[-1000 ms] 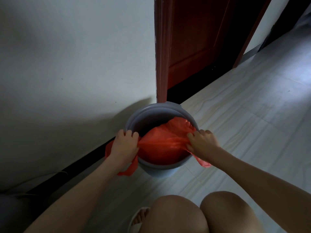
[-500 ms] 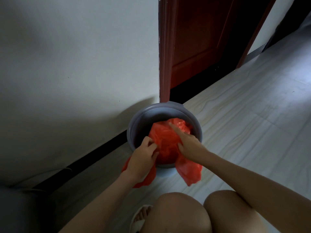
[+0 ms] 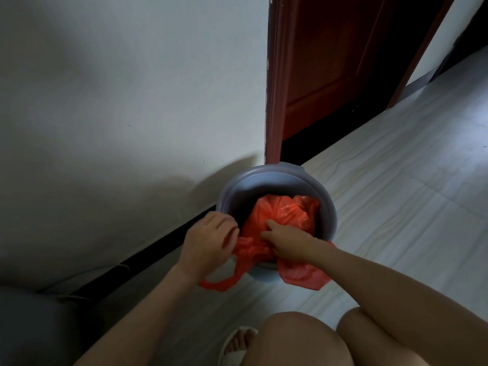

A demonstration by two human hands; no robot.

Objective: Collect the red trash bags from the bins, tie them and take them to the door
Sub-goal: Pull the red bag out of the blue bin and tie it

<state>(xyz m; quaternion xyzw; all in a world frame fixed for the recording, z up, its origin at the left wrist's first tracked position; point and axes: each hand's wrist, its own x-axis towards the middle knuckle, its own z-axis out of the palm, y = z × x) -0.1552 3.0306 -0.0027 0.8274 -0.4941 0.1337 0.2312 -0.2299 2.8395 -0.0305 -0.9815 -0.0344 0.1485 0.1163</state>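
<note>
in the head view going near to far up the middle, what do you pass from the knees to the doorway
Knees → loose red handle loop hanging outside the bin → right hand on the gathered red bag → far rim of the grey bin → red-brown door frame → door.

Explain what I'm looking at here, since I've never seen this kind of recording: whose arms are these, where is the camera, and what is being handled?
No machine here: a person wears a camera on the head, looking down at their own arms and knees. A grey bin stands on the pale floor beside a white wall and a red door. Inside sits a red bag. The left hand grips one bag handle; the right hand holds the other, with fingers pressing the gathered plastic.
</note>
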